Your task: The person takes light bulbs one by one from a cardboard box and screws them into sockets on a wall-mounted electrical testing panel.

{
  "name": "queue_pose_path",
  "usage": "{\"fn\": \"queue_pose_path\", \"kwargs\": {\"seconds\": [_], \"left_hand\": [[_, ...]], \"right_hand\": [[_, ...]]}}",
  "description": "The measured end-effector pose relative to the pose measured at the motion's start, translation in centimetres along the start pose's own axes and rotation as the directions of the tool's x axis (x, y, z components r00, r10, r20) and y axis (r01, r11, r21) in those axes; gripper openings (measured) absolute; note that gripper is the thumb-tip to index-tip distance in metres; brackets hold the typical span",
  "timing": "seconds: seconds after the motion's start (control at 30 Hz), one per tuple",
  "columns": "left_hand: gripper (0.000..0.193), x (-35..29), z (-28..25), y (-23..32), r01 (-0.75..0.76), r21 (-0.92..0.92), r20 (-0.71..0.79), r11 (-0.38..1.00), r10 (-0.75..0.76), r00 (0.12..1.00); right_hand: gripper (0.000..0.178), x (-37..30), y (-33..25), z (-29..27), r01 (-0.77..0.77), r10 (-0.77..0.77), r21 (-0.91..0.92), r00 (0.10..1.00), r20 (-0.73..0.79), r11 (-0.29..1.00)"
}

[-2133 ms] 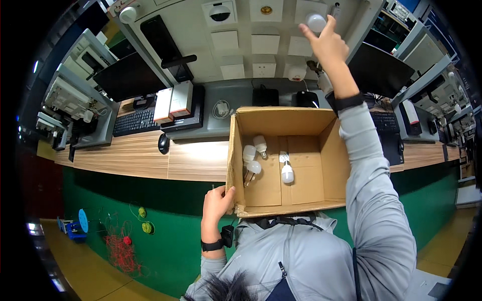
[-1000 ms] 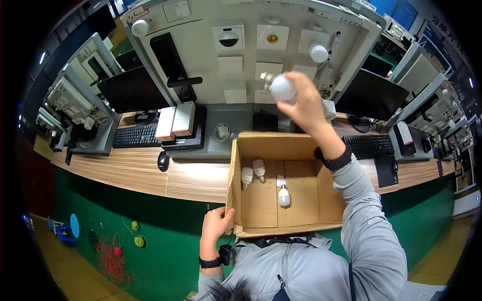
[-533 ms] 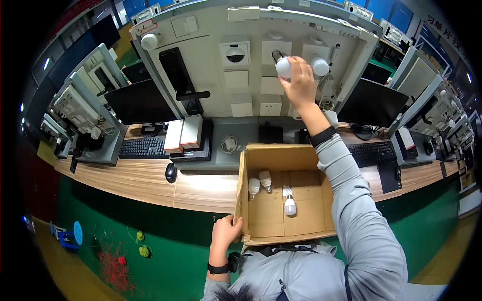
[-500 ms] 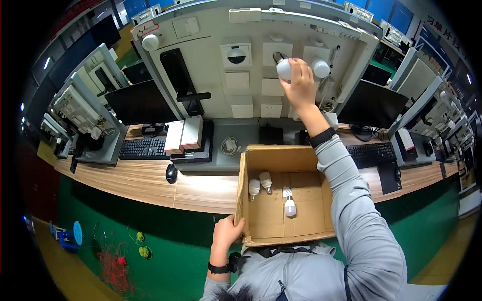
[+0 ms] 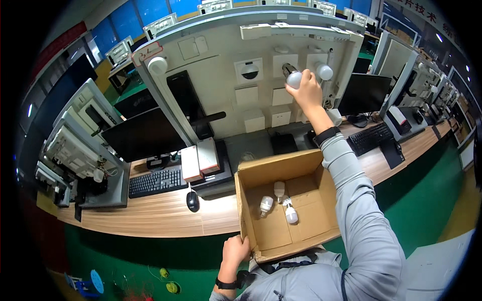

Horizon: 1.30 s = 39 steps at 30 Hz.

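I see a smooth, round bulb [image 5: 294,81] pinched in the right hand [image 5: 308,92], arm stretched far; left hand [image 5: 236,250] clamps the near cardboard box [image 5: 281,170].

Electrical lab: device-fitted panels [image 5: 219,71], monitors [image 5: 145,134], keyboards [image 5: 156,183] repeating along bench [image 5: 219,220]

- Three bulbs [image 5: 266,204] lie in the box [image 5: 263,176], before the person's body.
- The left hand [image 5: 235,250] is at the box's near left corner.
- The right hand [image 5: 308,93], with a fourth bulb [image 5: 294,80] in it, is beyond the box, before the panel [image 5: 213,65].
- On the desk [image 5: 150,219], left of the box, is a mouse [image 5: 193,201]; left of that, a keyboard [image 5: 156,183].
- Behind the keyboard is a monitor [image 5: 145,131].
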<state>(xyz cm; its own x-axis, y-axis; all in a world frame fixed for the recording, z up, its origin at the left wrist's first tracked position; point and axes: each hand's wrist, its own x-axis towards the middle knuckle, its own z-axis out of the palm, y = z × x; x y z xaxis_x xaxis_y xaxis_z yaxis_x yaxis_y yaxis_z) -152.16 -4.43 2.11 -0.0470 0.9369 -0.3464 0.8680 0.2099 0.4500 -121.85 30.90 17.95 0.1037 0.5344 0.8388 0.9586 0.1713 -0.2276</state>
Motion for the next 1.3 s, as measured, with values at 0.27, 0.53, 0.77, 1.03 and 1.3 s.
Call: {"fn": "queue_pose_path", "kwargs": {"seconds": [0.27,0.53,0.77,1.03,1.3], "left_hand": [[0.041,-0.1,-3.0,-6.0,-0.001,-0.060,-0.047,0.998,-0.001,0.999],[0.040,0.5,-3.7,-6.2,0.008,-0.028,-0.036,1.000,-0.009,0.999],[0.038,0.5,-3.5,-6.1,-0.023,-0.065,-0.057,0.998,0.020,0.998],[0.039,0.5,-3.3,-5.7,0.006,-0.071,-0.040,0.997,-0.009,0.999],[0.040,0.3,-3.1,-5.5,0.012,-0.079,-0.066,0.997,-0.017,0.998]], "right_hand": [[0.053,0.9,-0.4,-1.0,0.198,-0.201,-0.063,0.979,-0.038,0.978],[0.052,1.2,-1.1,-0.9,0.265,-0.267,-0.085,0.964,-0.013,0.960],[0.058,1.2,-1.0,-0.3,0.110,-0.109,-0.053,0.994,0.026,0.992],[0.075,2.7,-1.8,-0.2,-0.749,0.573,0.316,0.654,0.493,0.583],[0.067,2.9,0.7,2.6,-0.836,0.404,0.529,0.438,0.803,-0.145]]}}
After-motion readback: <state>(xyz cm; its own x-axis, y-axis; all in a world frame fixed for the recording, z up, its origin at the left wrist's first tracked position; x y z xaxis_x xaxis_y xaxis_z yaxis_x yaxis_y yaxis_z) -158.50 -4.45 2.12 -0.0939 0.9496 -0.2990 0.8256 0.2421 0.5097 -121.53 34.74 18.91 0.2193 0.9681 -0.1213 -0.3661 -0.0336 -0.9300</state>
